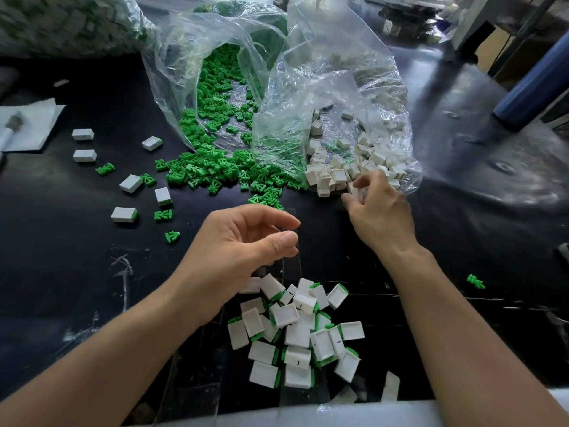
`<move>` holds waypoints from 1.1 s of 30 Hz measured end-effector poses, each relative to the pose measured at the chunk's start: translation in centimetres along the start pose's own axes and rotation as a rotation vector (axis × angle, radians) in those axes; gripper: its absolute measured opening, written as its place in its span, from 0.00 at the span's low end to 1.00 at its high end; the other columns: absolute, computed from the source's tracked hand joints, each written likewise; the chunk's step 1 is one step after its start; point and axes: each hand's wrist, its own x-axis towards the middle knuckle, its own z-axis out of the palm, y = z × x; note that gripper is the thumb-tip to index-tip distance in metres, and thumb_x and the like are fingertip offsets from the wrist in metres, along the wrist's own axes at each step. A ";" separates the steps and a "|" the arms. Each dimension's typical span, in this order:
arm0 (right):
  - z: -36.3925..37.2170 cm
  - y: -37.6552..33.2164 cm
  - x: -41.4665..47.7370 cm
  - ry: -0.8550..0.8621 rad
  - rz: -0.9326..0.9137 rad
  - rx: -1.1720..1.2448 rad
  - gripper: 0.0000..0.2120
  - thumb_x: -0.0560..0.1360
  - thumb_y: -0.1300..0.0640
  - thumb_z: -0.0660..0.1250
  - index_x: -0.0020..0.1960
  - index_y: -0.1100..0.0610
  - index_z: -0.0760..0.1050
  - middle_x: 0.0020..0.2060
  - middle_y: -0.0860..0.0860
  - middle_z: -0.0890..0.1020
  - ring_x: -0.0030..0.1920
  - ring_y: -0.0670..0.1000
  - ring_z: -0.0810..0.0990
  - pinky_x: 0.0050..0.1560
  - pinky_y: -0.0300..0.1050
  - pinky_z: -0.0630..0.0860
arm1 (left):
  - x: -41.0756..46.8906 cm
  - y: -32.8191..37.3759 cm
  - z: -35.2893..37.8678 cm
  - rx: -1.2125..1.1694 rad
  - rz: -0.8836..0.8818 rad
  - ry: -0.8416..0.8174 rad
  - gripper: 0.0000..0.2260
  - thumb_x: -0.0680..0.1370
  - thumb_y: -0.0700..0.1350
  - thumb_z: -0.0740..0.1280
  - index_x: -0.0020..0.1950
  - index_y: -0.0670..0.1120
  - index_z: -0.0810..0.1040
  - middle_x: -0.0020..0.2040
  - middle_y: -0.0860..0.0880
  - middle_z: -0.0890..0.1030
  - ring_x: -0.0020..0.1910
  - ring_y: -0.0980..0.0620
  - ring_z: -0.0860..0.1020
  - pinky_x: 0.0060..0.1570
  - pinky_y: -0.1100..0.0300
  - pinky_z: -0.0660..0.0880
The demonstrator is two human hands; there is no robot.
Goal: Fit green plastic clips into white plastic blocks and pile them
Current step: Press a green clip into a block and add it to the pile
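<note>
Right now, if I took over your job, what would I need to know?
Left hand: loosely curled, holding nothing.
Right hand: its fingers are among the white blocks at the mouth of a clear bag; I can't tell if one is grabbed yet.
Green clips spill from the other bag, centre.
Done: a pile of clipped blocks nearest you.
Left: lots of loose clips and blocks to fit and pile.

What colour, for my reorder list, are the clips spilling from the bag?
The clips are bright green; head view.
</note>
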 end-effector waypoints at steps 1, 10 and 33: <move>0.0 -0.1 0.0 -0.008 0.005 0.001 0.10 0.77 0.54 0.64 0.55 0.56 0.68 0.44 0.52 0.75 0.51 0.58 0.76 0.45 0.44 0.65 | 0.1 -0.1 -0.1 0.004 -0.006 0.018 0.11 0.63 0.47 0.69 0.43 0.46 0.81 0.33 0.48 0.83 0.33 0.58 0.81 0.34 0.69 0.75; -0.8 -2.9 -2.8 -0.183 -0.154 0.337 0.05 0.78 0.58 0.60 0.44 0.52 0.68 0.30 0.51 0.78 0.32 0.44 0.76 0.39 0.44 0.71 | 0.7 -1.2 -0.6 0.088 -0.035 0.145 0.11 0.71 0.36 0.71 0.45 0.53 0.80 0.41 0.51 0.84 0.38 0.57 0.81 0.34 0.68 0.76; 1.1 -4.0 -4.6 -0.277 -0.416 0.054 0.18 0.78 0.56 0.59 0.68 0.54 0.68 0.63 0.50 0.70 0.63 0.49 0.65 0.59 0.38 0.59 | 0.8 -1.1 -0.7 0.029 0.029 0.165 0.17 0.69 0.31 0.71 0.48 0.51 0.79 0.31 0.55 0.80 0.32 0.60 0.78 0.31 0.67 0.76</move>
